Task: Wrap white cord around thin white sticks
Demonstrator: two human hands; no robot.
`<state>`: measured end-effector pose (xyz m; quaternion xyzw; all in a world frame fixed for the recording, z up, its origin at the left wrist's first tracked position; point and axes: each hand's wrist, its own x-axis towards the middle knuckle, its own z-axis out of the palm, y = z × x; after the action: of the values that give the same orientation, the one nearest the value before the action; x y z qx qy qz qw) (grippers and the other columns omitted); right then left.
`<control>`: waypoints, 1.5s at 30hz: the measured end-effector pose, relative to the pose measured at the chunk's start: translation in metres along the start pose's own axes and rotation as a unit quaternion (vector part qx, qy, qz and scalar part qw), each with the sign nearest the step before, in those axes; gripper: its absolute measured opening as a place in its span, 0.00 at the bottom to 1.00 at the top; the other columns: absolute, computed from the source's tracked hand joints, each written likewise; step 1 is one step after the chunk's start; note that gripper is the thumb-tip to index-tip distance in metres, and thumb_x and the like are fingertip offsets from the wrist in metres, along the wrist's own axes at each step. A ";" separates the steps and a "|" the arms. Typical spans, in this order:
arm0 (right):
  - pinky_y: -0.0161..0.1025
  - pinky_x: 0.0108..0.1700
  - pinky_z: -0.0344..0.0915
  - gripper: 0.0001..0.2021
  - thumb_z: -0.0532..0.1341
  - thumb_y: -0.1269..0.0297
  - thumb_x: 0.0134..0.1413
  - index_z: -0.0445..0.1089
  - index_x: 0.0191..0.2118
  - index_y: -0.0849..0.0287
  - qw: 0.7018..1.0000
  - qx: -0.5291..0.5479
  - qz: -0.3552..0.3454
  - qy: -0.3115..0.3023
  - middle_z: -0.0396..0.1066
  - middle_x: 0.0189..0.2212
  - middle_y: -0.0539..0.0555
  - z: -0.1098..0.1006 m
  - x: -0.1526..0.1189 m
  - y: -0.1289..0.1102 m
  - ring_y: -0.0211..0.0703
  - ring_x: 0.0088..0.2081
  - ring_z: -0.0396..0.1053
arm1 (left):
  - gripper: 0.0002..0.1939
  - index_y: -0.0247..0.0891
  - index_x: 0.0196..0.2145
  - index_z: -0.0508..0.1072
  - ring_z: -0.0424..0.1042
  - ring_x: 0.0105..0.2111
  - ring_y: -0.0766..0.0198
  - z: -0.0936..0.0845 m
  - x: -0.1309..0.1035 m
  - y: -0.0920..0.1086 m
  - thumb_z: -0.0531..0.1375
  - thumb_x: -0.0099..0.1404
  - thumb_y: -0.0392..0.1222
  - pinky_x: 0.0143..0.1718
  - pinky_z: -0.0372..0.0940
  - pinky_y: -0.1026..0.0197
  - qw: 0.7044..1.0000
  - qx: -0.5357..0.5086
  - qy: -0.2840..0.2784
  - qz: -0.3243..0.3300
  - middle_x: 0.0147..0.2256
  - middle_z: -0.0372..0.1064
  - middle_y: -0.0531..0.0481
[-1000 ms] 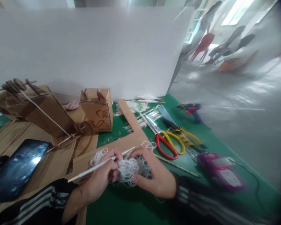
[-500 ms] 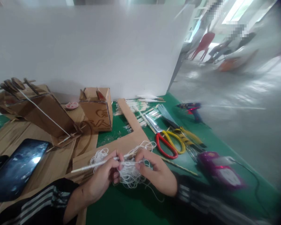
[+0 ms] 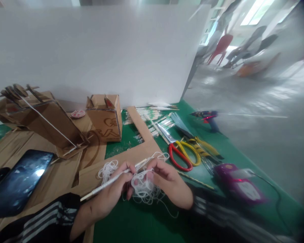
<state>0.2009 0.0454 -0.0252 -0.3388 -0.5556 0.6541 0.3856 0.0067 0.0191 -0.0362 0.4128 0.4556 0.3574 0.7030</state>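
Observation:
My left hand (image 3: pixel 110 195) is closed around a thin wooden stick (image 3: pixel 103 186), which slants up to the right. White string is wound along much of the stick, leaving its lower left end bare. Against the loose white string (image 3: pixel 144 192), my right hand (image 3: pixel 171 185) has its thumb and fingers pinched together, with strands running at the fingertips. That string lies in a tangled heap between and below both hands, with a smaller clump left of my left fingers. A flat L-shaped cardboard strip (image 3: pixel 142 126) lies just beyond the hands.
Scissors (image 3: pixel 166 134), pliers (image 3: pixel 207 148) and a purple boxed device (image 3: pixel 229 173) with a cable lie to the right. A glue gun (image 3: pixel 209 118) is near the table edge. Cardboard models, a small cardboard box (image 3: pixel 103 125) and a phone (image 3: pixel 20 182) are at left. A white panel (image 3: pixel 103 50) stands behind.
The stick has tilted more steeply, its lower left end dropping toward my left wrist. The string strand that was stretched between my hands now hangs in loose loops by my right fingers.

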 end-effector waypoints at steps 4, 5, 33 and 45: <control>0.36 0.32 0.62 0.09 0.59 0.60 0.60 0.64 0.34 0.61 1.000 -0.021 -0.010 -0.016 0.65 0.29 0.51 0.001 -0.002 -0.002 0.36 0.29 0.64 | 0.07 0.42 0.38 0.62 0.62 0.21 0.68 0.002 -0.003 0.006 0.46 0.69 0.43 0.24 0.55 0.67 0.997 0.080 0.002 0.021 0.20 0.61 0.57; 0.36 0.32 0.62 0.07 0.59 0.61 0.59 0.64 0.35 0.60 0.999 -0.036 -0.018 -0.021 0.65 0.29 0.51 0.001 -0.003 -0.003 0.37 0.29 0.63 | 0.08 0.41 0.38 0.62 0.62 0.21 0.68 0.003 -0.004 0.007 0.46 0.69 0.43 0.24 0.55 0.67 0.995 0.097 0.006 0.024 0.19 0.61 0.58; 0.36 0.32 0.61 0.07 0.56 0.62 0.60 0.64 0.34 0.60 0.972 -0.233 -0.026 0.035 0.66 0.28 0.51 0.003 -0.003 -0.004 0.39 0.29 0.63 | 0.12 0.41 0.42 0.62 0.58 0.25 0.69 0.007 -0.010 0.016 0.59 0.63 0.45 0.27 0.55 0.66 0.986 0.151 -0.033 0.057 0.28 0.59 0.56; 0.34 0.29 0.58 0.11 0.60 0.57 0.57 0.63 0.34 0.60 0.997 -0.070 0.039 -0.006 0.62 0.27 0.49 0.000 -0.001 -0.002 0.35 0.27 0.59 | 0.05 0.40 0.35 0.61 0.58 0.18 0.71 0.004 -0.003 0.002 0.53 0.66 0.43 0.20 0.53 0.70 0.998 0.057 -0.001 0.000 0.19 0.56 0.60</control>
<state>0.2014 0.0450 -0.0231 -0.3827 -0.5889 0.6300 0.3313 0.0092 0.0165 -0.0321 0.4528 0.4746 0.3301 0.6788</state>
